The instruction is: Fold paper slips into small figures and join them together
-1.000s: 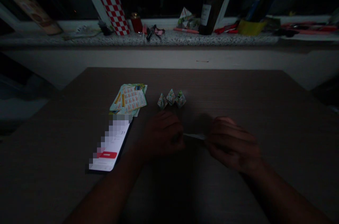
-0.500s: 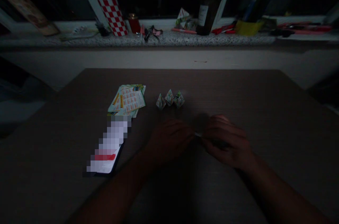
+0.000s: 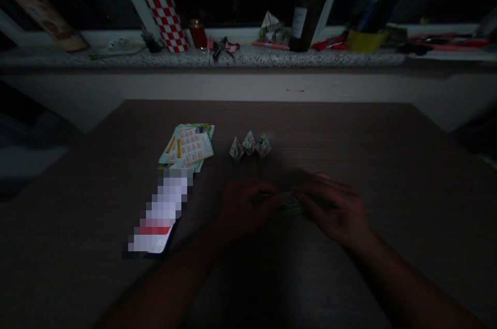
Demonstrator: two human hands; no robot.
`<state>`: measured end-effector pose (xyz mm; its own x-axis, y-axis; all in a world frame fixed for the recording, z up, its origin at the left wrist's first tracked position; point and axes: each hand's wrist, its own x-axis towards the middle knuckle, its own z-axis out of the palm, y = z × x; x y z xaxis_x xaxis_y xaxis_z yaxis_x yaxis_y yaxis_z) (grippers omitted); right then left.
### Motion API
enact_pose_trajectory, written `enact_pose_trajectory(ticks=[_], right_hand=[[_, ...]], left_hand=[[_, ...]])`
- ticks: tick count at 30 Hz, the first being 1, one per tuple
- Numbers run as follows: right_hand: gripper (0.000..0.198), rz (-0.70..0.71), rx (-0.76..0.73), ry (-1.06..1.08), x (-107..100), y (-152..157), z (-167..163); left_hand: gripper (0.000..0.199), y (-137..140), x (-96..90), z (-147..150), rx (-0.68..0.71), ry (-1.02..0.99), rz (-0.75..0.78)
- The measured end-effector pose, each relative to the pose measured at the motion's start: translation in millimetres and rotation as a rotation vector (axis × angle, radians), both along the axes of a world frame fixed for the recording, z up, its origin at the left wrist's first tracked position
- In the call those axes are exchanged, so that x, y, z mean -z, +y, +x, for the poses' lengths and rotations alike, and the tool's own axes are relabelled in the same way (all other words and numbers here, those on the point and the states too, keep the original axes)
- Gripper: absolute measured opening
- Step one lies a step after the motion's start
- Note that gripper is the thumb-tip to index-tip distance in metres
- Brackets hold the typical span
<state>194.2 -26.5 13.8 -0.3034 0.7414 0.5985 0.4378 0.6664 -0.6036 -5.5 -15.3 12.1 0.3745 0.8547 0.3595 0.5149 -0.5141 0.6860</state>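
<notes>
Phone (image 3: 161,216) and cards (image 3: 190,146) lie left of the paper (image 3: 291,203).

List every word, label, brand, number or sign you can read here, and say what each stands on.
None can be read.
Cards: print in rows, too small.
Phone: screen pixelated.
Dark container: white label, too blurred.
Three folded paper pieces: print too small.
Paper between the left hand and right hand: too dark and blurred.

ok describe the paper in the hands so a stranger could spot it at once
Over the brown, wood-grained table, a bare left hand and bare right hand nearly meet. Both hold the small, pale, patterned paper, the only paper in hand, unlike the three pointed, folded papers beyond.
</notes>
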Motion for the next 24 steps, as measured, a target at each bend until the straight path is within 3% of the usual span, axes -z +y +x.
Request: enact_pose_trajectory(ticks=[2, 4, 11, 20, 24], right_hand=[[0.008, -0.068, 0.061, 0.071, 3.7, -0.9, -1.0], [0.006, -0.133, 0.127, 0.11, 8.0, -1.1, -1.2], [0.003, -0.209, 0.222, 0.076, 11.9, -2.1, 1.8], [0.004, -0.164, 0.115, 0.006, 7.7, -2.7, 3.1], [0.006, -0.163, 0.044, -0.038, 5.8, -3.7, 3.8]], left_hand=[[0.01, -1.2, 1.2, 1.9, -0.069, -0.129, -0.164], [0.01, -2.0, 2.8, 3.1, -0.109, -0.199, -0.228], [0.008, -3.9, 1.6, 1.5, -0.046, -0.171, -0.127], [0.009, -4.3, 0.7, -0.4, -0.004, -0.161, -0.045], [0.008, -6.2, -2.5, 2.2, -0.067, -0.207, -0.143]])
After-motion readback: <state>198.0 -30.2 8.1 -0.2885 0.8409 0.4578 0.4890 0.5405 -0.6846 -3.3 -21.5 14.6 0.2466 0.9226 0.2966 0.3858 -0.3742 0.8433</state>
